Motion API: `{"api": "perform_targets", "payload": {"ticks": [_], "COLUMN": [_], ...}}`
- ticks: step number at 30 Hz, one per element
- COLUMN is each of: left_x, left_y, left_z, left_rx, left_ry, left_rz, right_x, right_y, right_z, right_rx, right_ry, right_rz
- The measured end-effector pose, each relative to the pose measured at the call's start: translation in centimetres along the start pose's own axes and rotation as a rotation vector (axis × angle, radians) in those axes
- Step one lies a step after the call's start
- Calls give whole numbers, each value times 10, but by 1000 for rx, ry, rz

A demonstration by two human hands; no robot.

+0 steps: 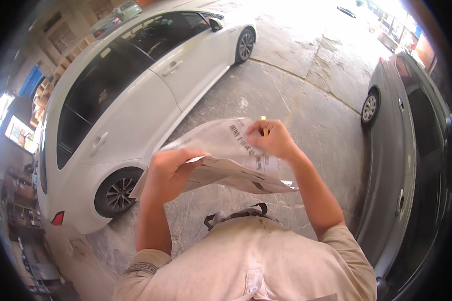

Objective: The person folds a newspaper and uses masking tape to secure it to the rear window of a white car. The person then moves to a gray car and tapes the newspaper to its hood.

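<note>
A folded, printed sheet of newspaper is held up in front of my chest, its layers slightly apart and its lower edge sagging. My left hand is closed round the paper's left side, the thumb over its edge. At the upper right of the sheet, my right hand has its fingers pinched together. A narrow yellow strip shows between them, sticking up past the knuckles; most of it is hidden. The right fingertips lie against or just over the print, and I cannot tell whether they also grip the paper.
To the left stands a white car, its rear wheel close to my left forearm. A dark grey car is parked on the right. Between them runs a stained concrete floor. Shelves with boxes line the far left.
</note>
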State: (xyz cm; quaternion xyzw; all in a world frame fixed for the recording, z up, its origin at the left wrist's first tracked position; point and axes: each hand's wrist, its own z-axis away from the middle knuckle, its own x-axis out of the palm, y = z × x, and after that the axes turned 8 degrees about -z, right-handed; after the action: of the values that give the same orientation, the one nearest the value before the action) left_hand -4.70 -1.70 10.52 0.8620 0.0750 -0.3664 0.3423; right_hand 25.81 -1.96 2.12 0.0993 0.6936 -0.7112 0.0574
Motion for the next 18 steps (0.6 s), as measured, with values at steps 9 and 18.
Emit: {"api": "perform_targets", "payload": {"ticks": [9, 18], "left_x": [23, 35], "left_y": [-25, -19], "left_z": [30, 8], "left_rx": [-235, -294], "left_ry": [-14, 6], "left_rz": [179, 208], "right_x": [-89, -183], "right_y": [170, 291], "right_z": [12, 156], "right_rx": [299, 750], "right_ry": [295, 470], "right_rz": [-223, 935]}}
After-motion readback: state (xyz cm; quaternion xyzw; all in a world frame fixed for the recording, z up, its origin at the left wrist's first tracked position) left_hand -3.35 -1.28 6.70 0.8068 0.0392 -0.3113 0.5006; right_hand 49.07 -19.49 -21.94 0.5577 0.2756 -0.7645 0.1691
